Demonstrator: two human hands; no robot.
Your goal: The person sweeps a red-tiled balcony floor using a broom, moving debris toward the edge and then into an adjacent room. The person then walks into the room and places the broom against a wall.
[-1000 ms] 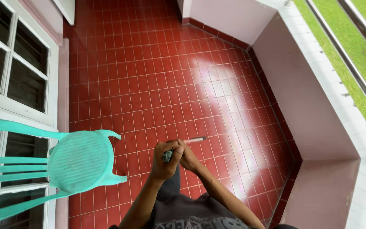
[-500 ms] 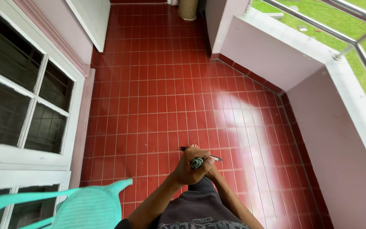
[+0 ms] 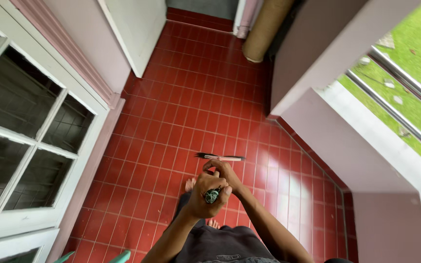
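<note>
Head view: left hand (image 3: 204,194) closed round a dark green-tipped handle (image 3: 212,196); right hand (image 3: 222,171) pinching the long thin tool (image 3: 220,157). Turquoise chair (image 3: 93,256) has slid nearly out of frame; grip unchanged.

Both arms are bare from the bottom edge of the view up to the hands (image 3: 214,187), with no sleeves, watch or rings visible. Below the hands the person wears a dark grey garment (image 3: 215,243). The feet (image 3: 191,185) are bare, without shoes.
</note>
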